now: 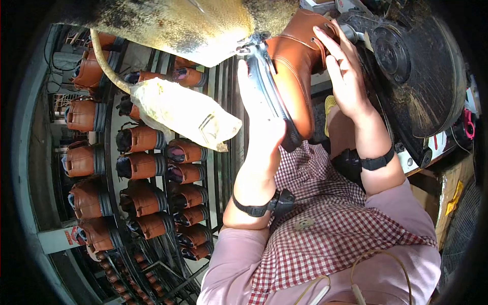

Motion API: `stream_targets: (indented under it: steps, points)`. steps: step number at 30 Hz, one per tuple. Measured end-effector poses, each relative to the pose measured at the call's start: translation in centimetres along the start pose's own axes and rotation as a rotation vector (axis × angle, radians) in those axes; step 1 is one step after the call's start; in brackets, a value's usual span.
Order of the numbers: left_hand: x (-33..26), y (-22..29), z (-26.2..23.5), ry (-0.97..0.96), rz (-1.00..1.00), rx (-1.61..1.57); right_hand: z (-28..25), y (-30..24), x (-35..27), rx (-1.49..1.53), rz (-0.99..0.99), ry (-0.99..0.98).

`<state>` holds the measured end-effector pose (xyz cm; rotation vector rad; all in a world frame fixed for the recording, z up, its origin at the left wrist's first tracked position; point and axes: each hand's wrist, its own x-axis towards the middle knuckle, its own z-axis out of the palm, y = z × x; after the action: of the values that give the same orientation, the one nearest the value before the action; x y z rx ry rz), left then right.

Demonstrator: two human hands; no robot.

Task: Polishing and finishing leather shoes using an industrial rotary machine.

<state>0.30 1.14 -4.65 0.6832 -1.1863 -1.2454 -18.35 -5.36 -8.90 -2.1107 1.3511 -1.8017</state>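
Note:
A brown leather ankle boot (296, 66) with a thick black sole is held up between my two hands, its toe pointing down toward my lap. My left hand (263, 114) presses along the sole side, brightly lit, with its fingertips near the heel. Around the shaft opening, at the eyelets, is my right hand (348, 84), its fingers bent over the leather and partly inside or behind the edge; exactly where the fingertips rest I cannot tell. A metal machine part (352, 33) sits right beside the shaft.
Over the boot hangs a scorched, stained lamp shade (203, 30), with a pale wrapped piece (178, 109) on a bent tube below it. Racks of brown boots (145, 165) fill the left side. A black round machine housing (414, 76) stands at the right, near a cardboard box (447, 198).

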Motion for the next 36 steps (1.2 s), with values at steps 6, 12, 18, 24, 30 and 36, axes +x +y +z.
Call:
stream_targets:
  steps: [6,12,18,24,30,36]
  points:
    - [2.7,-1.1,-0.5,-0.019,0.154,0.035,0.4,1.8,0.3,-0.231,-0.022,-0.005]
    - [4.8,-1.5,-1.1,0.018,0.021,0.061,-0.4,2.2,0.3,-0.284,-0.120,-0.036]
    - [4.8,-0.7,0.7,0.278,-0.155,-0.175,-1.8,0.6,-1.3,-0.245,0.065,-0.158]
    - [4.1,1.9,-0.3,0.114,0.203,0.464,-5.4,-5.6,-2.9,-0.315,0.203,-0.292]
    - [4.0,4.5,-0.4,-0.061,0.645,1.300,-8.1,-9.4,-2.8,-0.344,0.116,-0.373]
    - [2.4,1.8,1.2,0.085,0.274,0.312,-8.6,-9.8,-1.9,-0.252,0.149,-0.429]
